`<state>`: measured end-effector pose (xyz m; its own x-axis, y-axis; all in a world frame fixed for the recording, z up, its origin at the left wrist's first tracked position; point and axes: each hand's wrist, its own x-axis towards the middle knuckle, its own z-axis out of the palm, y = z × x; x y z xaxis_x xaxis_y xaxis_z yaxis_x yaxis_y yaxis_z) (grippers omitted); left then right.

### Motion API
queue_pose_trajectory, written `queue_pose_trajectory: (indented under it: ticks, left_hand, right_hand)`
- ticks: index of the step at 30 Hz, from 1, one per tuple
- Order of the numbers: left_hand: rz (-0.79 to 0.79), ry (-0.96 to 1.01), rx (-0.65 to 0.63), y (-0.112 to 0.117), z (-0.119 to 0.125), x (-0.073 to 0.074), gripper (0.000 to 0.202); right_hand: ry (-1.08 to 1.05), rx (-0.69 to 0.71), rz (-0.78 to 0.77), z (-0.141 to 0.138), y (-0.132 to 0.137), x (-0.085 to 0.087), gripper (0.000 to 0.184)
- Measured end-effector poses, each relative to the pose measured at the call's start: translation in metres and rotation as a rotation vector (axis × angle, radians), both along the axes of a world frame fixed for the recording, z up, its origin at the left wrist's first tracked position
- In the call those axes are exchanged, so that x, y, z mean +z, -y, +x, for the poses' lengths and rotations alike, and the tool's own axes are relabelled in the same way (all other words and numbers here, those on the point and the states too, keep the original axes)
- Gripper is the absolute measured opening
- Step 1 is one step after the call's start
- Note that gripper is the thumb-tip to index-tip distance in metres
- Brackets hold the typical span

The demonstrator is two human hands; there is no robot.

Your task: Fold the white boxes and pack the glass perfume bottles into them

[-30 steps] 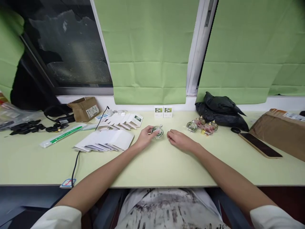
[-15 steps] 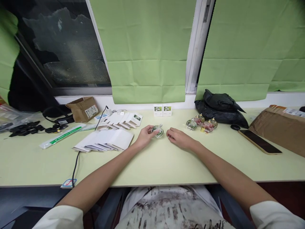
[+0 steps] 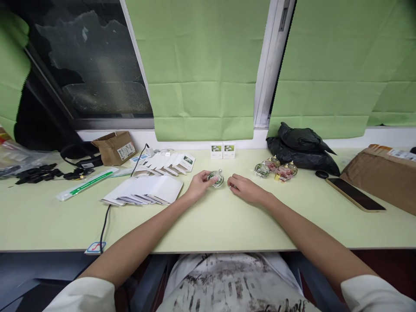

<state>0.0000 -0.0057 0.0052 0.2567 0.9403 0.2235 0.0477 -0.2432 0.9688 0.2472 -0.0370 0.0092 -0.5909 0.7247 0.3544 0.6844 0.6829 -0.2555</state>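
My left hand (image 3: 198,185) is closed around a small round glass ornament (image 3: 216,178) with green inside, resting on the pale green desk (image 3: 208,221). My right hand (image 3: 245,189) lies on the desk just right of the ornament, fingers loosely curled, with nothing in them that I can see. A cluster of similar glass ornaments (image 3: 276,170) sits further right. Two small white boxes (image 3: 222,150) stand at the back by the window sill.
Flat white cards (image 3: 144,190) and folded white boxes (image 3: 167,162) lie left of my hands. A cardboard box (image 3: 114,147), black cable and clips sit far left. A black bag (image 3: 300,147), a phone (image 3: 355,195) and a brown parcel (image 3: 380,175) are on the right.
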Motion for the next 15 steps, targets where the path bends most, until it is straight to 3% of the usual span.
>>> queue_pose_trajectory:
  ticks: [15]
  left_hand:
    - [0.014,-0.012,-0.013,-0.0026,-0.0021,-0.0037,0.054]
  right_hand:
    - [-0.003,0.0,-0.01,-0.0022,0.0018,0.0015,0.015]
